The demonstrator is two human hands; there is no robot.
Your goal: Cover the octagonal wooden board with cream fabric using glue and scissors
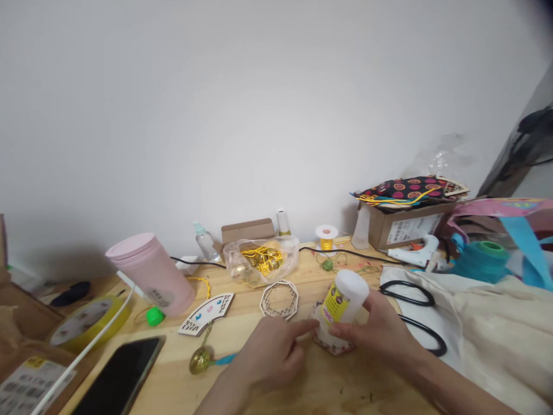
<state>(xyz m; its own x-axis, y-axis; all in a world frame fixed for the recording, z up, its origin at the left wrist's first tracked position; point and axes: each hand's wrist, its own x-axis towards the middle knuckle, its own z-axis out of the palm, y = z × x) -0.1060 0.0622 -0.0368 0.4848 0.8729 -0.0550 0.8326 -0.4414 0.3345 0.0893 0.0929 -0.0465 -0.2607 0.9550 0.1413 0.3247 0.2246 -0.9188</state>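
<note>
My right hand (384,331) is wrapped round a white bottle (345,297) with a yellow label, tilted with its base up. Its lower end is over a patterned octagonal piece (332,346) on the wooden table; whether they touch I cannot tell. My left hand (276,349) has its index finger stretched to the near side of the bottle and the piece's left edge. The other left fingers are curled, with nothing visible in them. Behind lies an openwork wooden octagon frame (280,300). A gold bell (201,361) with a blue cord lies left of my left hand.
At left are a fan-shaped piece (207,314), a pink tumbler (151,274), a phone (121,377) and yellow tape (88,323). A plastic bag of bells (261,259) sits behind. At right are a glue gun (421,253), a cardboard box (408,225) and cloth bag (505,334).
</note>
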